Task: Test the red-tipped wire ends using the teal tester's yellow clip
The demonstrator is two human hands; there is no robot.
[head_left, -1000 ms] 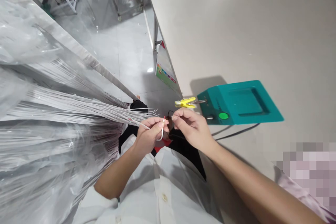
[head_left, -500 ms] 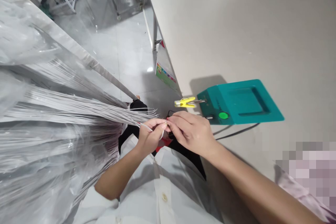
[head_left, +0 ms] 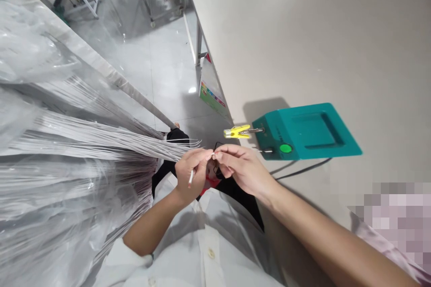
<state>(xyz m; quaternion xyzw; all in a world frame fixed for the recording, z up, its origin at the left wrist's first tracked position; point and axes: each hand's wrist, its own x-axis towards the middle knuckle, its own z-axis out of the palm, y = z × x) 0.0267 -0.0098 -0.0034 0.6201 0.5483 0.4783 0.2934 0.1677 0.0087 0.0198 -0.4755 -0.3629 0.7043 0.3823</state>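
Thumb and fingers of my left hand [head_left: 190,175] are pinched on a thin white wire [head_left: 191,179], and one end of it sticks out below the fingers. Against those fingertips, my right hand [head_left: 244,168] pinches the wire's other end; the tip itself is mostly hidden. Just left of my hands, a bundle of long white wires [head_left: 134,139] reaches out with loose ends. To the right, near the table edge, sits a teal device [head_left: 313,130] with a green button [head_left: 286,148]. A yellow clip [head_left: 237,132] is on a metal rod at its front.
The pale table [head_left: 303,36] fills the right side. Clear plastic sheets [head_left: 37,49] cover more wire bundles at left, beside a slanting rail [head_left: 111,74]. A black cable [head_left: 303,169] runs from the device. Pink fabric [head_left: 380,242] shows at lower right, partly pixelated.
The wire's looped part between my hands is gone from sight, and an end now hangs under my left hand. My left fingers have closed further; my right hand has turned slightly.
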